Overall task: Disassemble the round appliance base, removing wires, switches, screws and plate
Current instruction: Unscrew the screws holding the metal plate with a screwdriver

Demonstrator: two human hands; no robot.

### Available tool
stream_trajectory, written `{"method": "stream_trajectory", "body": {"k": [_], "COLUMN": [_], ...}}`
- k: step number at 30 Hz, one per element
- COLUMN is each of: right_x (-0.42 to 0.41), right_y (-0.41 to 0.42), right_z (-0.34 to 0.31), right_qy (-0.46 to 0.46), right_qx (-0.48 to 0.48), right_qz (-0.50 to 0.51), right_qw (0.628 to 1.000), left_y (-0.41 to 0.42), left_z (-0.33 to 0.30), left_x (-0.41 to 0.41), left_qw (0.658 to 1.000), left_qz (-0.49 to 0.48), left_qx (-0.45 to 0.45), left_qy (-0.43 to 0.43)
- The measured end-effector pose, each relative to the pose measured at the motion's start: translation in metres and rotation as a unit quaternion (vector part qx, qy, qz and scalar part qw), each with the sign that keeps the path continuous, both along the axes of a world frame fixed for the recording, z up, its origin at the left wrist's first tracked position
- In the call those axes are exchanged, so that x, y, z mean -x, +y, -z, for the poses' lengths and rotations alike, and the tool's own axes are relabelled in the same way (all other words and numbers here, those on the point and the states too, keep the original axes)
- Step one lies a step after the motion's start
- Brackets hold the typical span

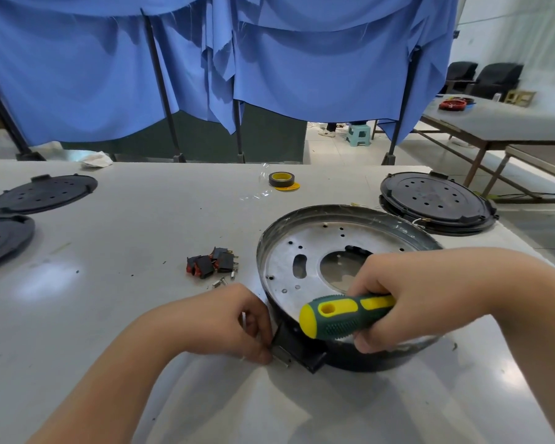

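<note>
The round appliance base (305, 219), a dark ring, lies on the white table (125, 315) with a silver metal plate (305, 248) inside it. A black housing (298, 346) juts from its near rim. My left hand (234, 322) pinches a small metal piece at that housing's left corner. My right hand (407, 293) grips a green and yellow screwdriver (343, 315) by the handle; its tip is hidden under the hand, over the plate. Removed red and black switches (212, 262) and a few small screws (223, 281) lie left of the base.
Black perforated round covers lie at the left (44, 193), at the left edge (0, 238) and stacked at the back right (436, 200). A yellow and black tape roll (282, 181) sits at the back. Blue curtains hang behind the table.
</note>
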State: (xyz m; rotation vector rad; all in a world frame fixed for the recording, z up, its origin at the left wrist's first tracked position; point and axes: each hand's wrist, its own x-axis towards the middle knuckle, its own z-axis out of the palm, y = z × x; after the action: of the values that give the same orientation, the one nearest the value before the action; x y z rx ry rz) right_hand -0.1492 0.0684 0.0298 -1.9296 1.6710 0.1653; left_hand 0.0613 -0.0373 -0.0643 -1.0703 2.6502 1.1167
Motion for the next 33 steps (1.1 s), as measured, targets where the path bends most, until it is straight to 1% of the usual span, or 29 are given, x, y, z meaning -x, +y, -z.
{"method": "stream_trajectory", "body": {"k": [4, 6, 9, 12, 16, 20, 23, 25, 27, 29, 31, 33], "right_x": [0.000, 0.000, 0.000, 0.000, -0.002, -0.004, -0.004, -0.005, -0.007, -0.010, -0.015, -0.022], "right_y": [0.000, 0.000, 0.000, 0.000, 0.000, -0.001, -0.002, -0.002, -0.003, -0.004, -0.005, -0.007], "right_z": [0.000, 0.000, 0.000, 0.000, 0.001, 0.004, 0.005, 0.005, 0.007, 0.009, 0.013, 0.018], "right_qy": [0.000, -0.004, -0.009, -0.013, -0.012, -0.007, -0.012, -0.017, -0.028, -0.036, -0.050, -0.072], "right_qx": [-0.002, -0.004, -0.004, -0.006, 0.003, 0.016, 0.017, 0.020, 0.026, 0.044, 0.067, 0.092], "right_qz": [0.000, 0.000, -0.001, 0.000, -0.006, -0.016, -0.021, -0.020, -0.020, -0.027, -0.035, -0.037], "right_qw": [1.000, 1.000, 1.000, 1.000, 1.000, 1.000, 1.000, 0.999, 0.999, 0.998, 0.996, 0.993], "left_y": [-0.004, -0.008, -0.019, -0.028, -0.033, -0.034, -0.036, -0.036, -0.036, -0.034, -0.031, -0.025], "left_z": [-0.002, -0.009, -0.016, -0.012, 0.000, 0.013, 0.016, 0.016, 0.013, 0.009, 0.003, -0.004], "left_x": [-0.007, -0.017, -0.034, -0.038, -0.030, -0.022, -0.021, -0.022, -0.022, -0.020, -0.016, -0.010], "left_qw": [1.000, 0.999, 0.992, 0.967, 0.942, 0.934, 0.937, 0.933, 0.924, 0.913, 0.909, 0.914], "left_qz": [0.000, -0.021, -0.105, -0.213, -0.290, -0.295, -0.288, -0.295, -0.312, -0.334, -0.348, -0.346], "left_qx": [0.023, 0.033, 0.073, 0.139, 0.166, 0.195, 0.192, 0.203, 0.224, 0.228, 0.188, 0.103], "left_qy": [-0.014, -0.026, -0.022, -0.012, -0.005, -0.046, -0.043, -0.038, -0.007, 0.059, 0.133, 0.183]}}
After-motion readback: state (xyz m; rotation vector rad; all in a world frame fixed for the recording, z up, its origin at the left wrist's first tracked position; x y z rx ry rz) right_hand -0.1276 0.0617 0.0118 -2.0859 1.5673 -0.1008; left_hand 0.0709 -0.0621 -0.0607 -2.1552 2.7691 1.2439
